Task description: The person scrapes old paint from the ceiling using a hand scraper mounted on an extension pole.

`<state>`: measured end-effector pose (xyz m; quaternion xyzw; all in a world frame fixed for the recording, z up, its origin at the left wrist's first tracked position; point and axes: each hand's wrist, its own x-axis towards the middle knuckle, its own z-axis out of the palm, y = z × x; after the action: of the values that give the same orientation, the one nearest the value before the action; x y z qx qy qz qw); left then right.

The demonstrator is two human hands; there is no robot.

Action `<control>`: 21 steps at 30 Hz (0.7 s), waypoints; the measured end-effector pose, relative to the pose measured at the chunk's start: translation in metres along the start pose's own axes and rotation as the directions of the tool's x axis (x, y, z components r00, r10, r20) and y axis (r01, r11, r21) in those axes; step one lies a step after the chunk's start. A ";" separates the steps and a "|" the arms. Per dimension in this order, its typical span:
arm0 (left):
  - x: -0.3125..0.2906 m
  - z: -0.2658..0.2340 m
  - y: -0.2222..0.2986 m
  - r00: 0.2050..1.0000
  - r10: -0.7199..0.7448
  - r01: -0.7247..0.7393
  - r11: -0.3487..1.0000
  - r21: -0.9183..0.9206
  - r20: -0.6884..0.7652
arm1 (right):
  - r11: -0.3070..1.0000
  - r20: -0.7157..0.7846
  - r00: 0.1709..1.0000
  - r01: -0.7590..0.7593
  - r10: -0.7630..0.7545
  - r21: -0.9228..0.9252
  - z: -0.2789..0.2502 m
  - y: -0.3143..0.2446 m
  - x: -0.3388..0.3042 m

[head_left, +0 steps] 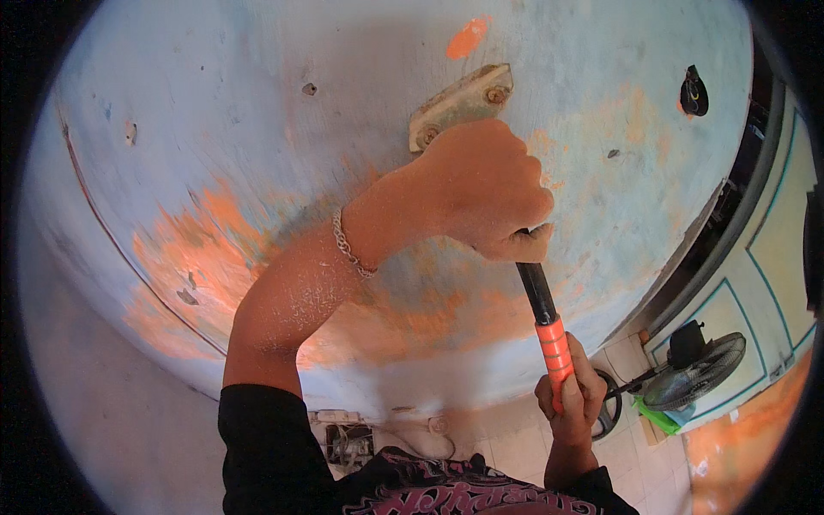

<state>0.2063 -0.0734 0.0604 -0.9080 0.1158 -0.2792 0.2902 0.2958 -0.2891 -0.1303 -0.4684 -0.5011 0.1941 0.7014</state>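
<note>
At the lower edge of the frame, a dark sleeve and a black shirt with pink lettering sit closest to the camera. From the lower right, the right hand [571, 390] rises with its forearm nearly vertical, the fingers curled shut around the orange grip of a long-handled tool [549, 322]. The tool's handle runs up and slightly left from that fist, orange at the bottom and black above, toward the centre of the frame.

The left arm comes in from the lower left, bent at the elbow, the bare forearm angling up and right across the middle of the picture. It is dusted with pale flecks, and a silver chain bracelet [350, 247] circles the wrist. The left hand [485, 189] is closed in a tight fist at centre frame, knuckles up, gripping the upper black part of the tool; the tool's working end is hidden behind that fist, so its kind cannot be told.

Just behind and touching the top of the left fist, a weathered metal bracket [461, 103] with two rusty bolts is fixed to a pale blue painted panel [257, 129] that fills most of the upper frame. Its paint is worn through to orange in patches, mostly at centre left.

Farther off, at the lower right, a standing fan [695, 382] rests on a tiled floor [635, 472] beside a light green door.
</note>
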 end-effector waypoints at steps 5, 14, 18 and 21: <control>0.005 -0.019 -0.016 0.988 -0.052 0.057 0.998 0.034 -0.149 | 0.994 -0.069 0.998 0.002 0.005 0.109 0.010 -0.017 0.026; -0.006 0.026 0.032 0.976 -0.140 0.118 0.983 -0.137 -0.166 | 0.999 -0.147 0.989 0.014 -0.022 -0.053 -0.036 -0.010 -0.002; -0.004 0.014 0.014 0.945 -0.164 0.148 0.986 -0.077 -0.282 | 0.968 -0.115 0.992 0.030 -0.060 -0.250 -0.033 -0.024 0.020; -0.004 0.024 0.021 0.954 -0.168 0.154 0.985 -0.075 -0.250 | 0.997 -0.183 0.982 0.030 -0.043 -0.072 -0.040 -0.021 0.017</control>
<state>0.2161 -0.0778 0.0298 -0.8786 0.0853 -0.4130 0.2243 0.3346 -0.3054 -0.1062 -0.4989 -0.4489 0.1195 0.7317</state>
